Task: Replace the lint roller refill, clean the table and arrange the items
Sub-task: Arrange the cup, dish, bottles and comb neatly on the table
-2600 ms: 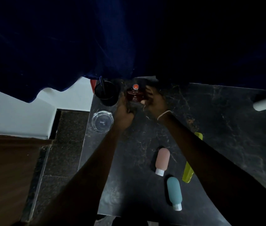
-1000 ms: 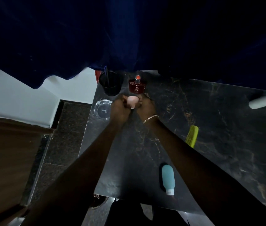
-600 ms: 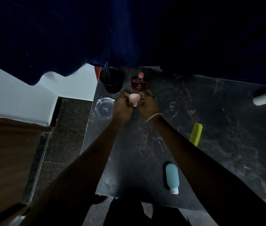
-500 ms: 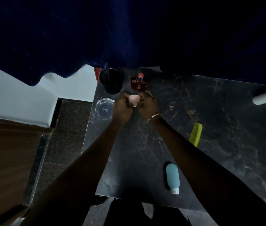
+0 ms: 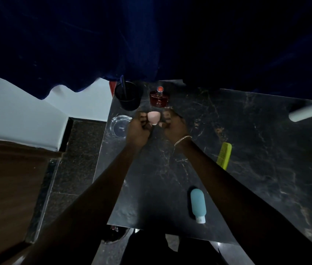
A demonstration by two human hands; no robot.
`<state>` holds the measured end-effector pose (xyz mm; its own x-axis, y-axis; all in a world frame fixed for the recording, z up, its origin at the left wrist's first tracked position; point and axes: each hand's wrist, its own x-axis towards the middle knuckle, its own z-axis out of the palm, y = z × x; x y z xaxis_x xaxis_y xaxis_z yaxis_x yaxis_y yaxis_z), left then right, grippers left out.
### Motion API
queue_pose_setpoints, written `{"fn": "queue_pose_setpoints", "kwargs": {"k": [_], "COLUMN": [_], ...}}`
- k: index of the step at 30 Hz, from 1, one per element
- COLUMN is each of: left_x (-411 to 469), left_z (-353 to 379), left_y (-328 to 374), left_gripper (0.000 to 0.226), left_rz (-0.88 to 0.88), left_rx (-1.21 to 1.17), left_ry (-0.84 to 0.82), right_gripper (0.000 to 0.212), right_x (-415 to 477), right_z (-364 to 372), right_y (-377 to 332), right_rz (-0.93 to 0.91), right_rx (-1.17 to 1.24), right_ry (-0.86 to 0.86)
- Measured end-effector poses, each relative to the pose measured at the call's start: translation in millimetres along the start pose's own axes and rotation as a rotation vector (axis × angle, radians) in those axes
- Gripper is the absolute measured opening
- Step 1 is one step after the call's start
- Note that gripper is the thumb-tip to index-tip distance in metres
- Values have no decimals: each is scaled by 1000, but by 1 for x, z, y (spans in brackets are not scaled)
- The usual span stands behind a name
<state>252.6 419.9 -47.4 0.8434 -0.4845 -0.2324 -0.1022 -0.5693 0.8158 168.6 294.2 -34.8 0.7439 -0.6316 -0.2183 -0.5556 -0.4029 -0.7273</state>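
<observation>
Both hands are now closing on the pink bottle (image 5: pixel 153 117), upper middle of the frame, just in front of the perfume bottle (image 5: pixel 159 98). Left hand (image 5: pixel 138 130) and right hand (image 5: pixel 172 125) are each pinching it from their own side, fingers curled on its body; it's standing with its cap end toward me, though I can't tell if it's touching the counter (image 5: pixel 247 150) yet. A couple of seconds ago this bottle was lying mid-counter beside the teal one, so I'm reading this as the arranging step: it's joining the back row with the black cup (image 5: pixel 128 98) and glass ashtray (image 5: pixel 120 126). Teal bottle (image 5: pixel 198 205) is still lying lower centre and the green comb (image 5: pixel 224 158) at right centre, so both are probably still to place. Lint roller (image 5: pixel 304 112) is lying at the far right edge, well apart from my grip.
</observation>
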Motion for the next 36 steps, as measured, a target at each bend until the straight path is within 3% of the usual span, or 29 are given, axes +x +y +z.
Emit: {"fn": "queue_pose_setpoints", "kwargs": {"k": [3,12,15,19,24,27,36], "left_x": [-28,-154,-195,-238,-269,-279,-294], "left_z": [1,41,59,87,122,135,152], "left_y": [1,-10,-11,-4,7,12,20], "left_gripper": [35,41,45,42,28,39,30], "left_rz": [6,-140,-188,-224,-356,-409,-416], "left_rx": [46,-194,-116,-68,46,142,66], "left_ry": [46,-21,-139,-155,-156,-172,-122], "right_gripper": [33,37,35,34,26,10,24], "right_x": [-18,-125,-162,-203,-231,-241,-255], "right_z": [-10,-64,-82,-102,-109,-100,-93], "right_y": [9,45,72,108,146,156,161], "right_rz": [15,-41,10,115,269,362,358], "right_rx": [83,32,31,82,18,27,127], "right_ry": [-3,-100,-107,-135,-169,-271,-354]}}
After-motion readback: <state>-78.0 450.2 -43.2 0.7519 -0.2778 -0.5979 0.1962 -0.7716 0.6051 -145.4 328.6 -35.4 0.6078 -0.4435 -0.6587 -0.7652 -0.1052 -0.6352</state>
